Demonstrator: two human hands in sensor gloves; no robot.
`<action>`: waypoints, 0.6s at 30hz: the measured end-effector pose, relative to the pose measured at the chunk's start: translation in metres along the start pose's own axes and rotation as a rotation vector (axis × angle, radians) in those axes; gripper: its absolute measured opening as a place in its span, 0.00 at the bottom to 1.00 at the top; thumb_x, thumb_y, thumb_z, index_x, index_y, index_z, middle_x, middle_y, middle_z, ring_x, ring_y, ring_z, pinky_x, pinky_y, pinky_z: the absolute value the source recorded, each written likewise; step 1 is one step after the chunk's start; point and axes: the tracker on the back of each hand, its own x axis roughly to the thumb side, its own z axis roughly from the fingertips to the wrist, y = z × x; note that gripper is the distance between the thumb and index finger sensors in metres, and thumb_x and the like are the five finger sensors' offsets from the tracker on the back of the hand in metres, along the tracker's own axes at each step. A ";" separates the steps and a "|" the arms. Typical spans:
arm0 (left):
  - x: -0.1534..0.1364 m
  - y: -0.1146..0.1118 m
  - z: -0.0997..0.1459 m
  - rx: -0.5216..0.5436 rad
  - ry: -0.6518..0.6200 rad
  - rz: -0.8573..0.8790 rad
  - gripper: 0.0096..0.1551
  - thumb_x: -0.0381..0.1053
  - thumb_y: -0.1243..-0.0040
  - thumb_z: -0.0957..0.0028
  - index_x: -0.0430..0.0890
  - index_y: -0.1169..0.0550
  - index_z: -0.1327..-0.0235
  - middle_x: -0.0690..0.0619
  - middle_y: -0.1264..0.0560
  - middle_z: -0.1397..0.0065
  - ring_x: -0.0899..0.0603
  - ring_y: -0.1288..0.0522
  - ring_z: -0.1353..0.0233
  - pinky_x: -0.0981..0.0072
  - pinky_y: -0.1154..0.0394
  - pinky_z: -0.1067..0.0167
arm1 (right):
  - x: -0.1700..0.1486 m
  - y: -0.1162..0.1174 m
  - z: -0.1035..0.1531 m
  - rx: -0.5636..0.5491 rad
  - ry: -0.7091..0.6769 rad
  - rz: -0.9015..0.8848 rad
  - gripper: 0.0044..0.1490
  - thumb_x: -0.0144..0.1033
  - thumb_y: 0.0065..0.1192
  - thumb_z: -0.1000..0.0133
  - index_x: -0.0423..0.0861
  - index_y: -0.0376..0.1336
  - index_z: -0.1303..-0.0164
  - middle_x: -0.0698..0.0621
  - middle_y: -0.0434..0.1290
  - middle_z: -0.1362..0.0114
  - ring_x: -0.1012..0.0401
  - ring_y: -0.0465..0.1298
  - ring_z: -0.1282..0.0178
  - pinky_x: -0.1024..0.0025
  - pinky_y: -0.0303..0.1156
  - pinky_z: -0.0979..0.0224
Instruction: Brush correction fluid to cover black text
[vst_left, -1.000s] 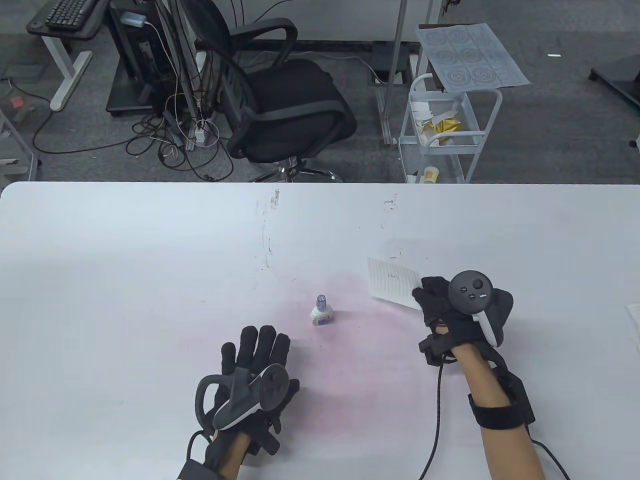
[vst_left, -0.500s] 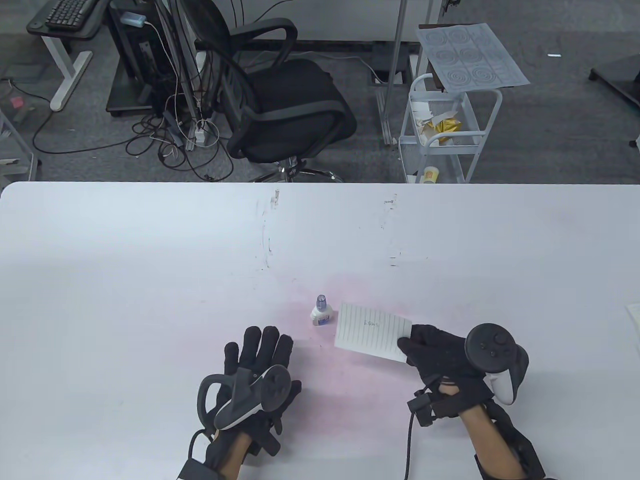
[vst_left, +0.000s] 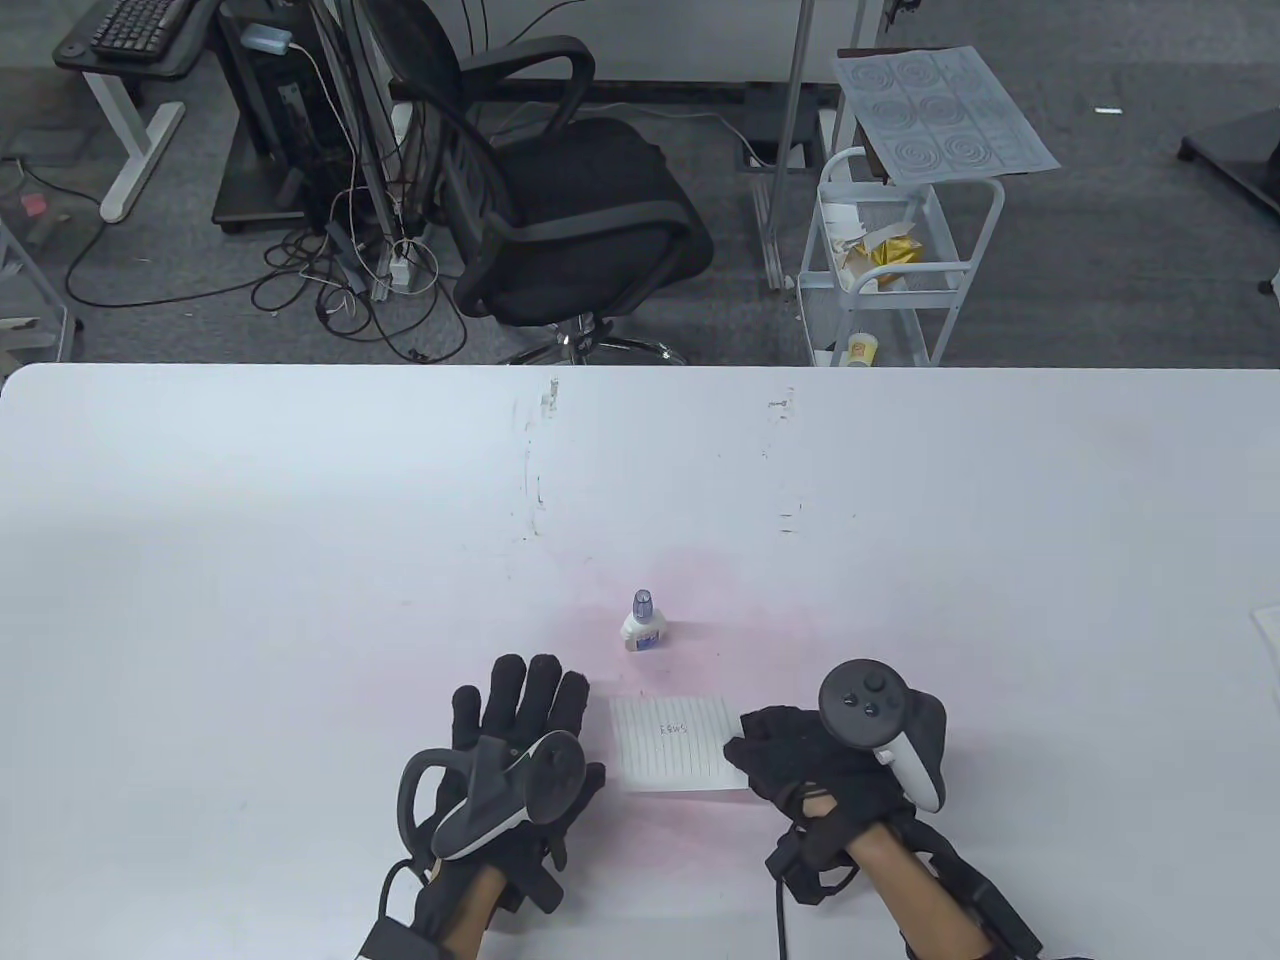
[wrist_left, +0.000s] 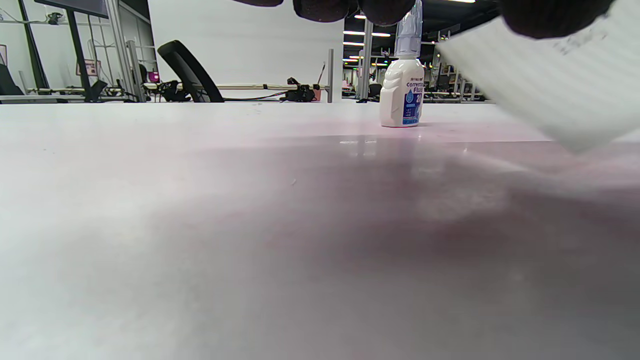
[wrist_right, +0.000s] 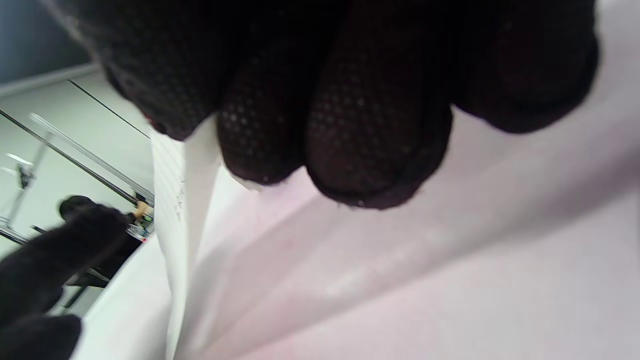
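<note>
A small lined paper card (vst_left: 672, 742) with a short black word on it is held by its right edge in my right hand (vst_left: 775, 750), low over the table between my hands. In the right wrist view the gloved fingers (wrist_right: 350, 140) pinch the card (wrist_right: 180, 210). A white correction fluid bottle (vst_left: 643, 622) with a clear blue cap stands upright just beyond the card; it also shows in the left wrist view (wrist_left: 402, 90). My left hand (vst_left: 520, 715) lies flat on the table, fingers spread, holding nothing, just left of the card (wrist_left: 545, 90).
The white table (vst_left: 300, 520) has a pink stain in the middle and scuff marks farther back. Another sheet (vst_left: 1268, 630) pokes in at the right edge. An office chair (vst_left: 570, 200) and a white cart (vst_left: 900, 260) stand beyond the far edge.
My right hand has carried the card from the right side of the table down and left, to just in front of the bottle beside my left hand. The left hand and bottle stayed put.
</note>
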 end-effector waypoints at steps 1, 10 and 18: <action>0.000 0.000 0.000 -0.001 0.000 0.000 0.49 0.75 0.52 0.57 0.61 0.48 0.23 0.54 0.53 0.14 0.38 0.54 0.14 0.34 0.51 0.23 | -0.001 0.003 -0.002 0.018 0.025 0.010 0.23 0.47 0.73 0.58 0.47 0.75 0.58 0.51 0.82 0.59 0.56 0.87 0.68 0.53 0.80 0.55; 0.000 0.000 0.000 -0.005 0.001 0.003 0.49 0.75 0.52 0.58 0.61 0.48 0.22 0.54 0.53 0.14 0.38 0.54 0.14 0.34 0.51 0.23 | -0.002 0.012 -0.001 0.088 0.127 0.096 0.24 0.49 0.72 0.57 0.48 0.74 0.57 0.52 0.82 0.58 0.56 0.87 0.67 0.55 0.80 0.55; 0.000 0.000 0.000 -0.003 0.002 0.006 0.49 0.75 0.52 0.58 0.61 0.48 0.23 0.54 0.53 0.14 0.38 0.54 0.14 0.34 0.51 0.23 | 0.009 0.004 0.010 -0.011 0.088 0.294 0.35 0.59 0.67 0.56 0.46 0.71 0.47 0.49 0.79 0.49 0.51 0.84 0.57 0.51 0.76 0.48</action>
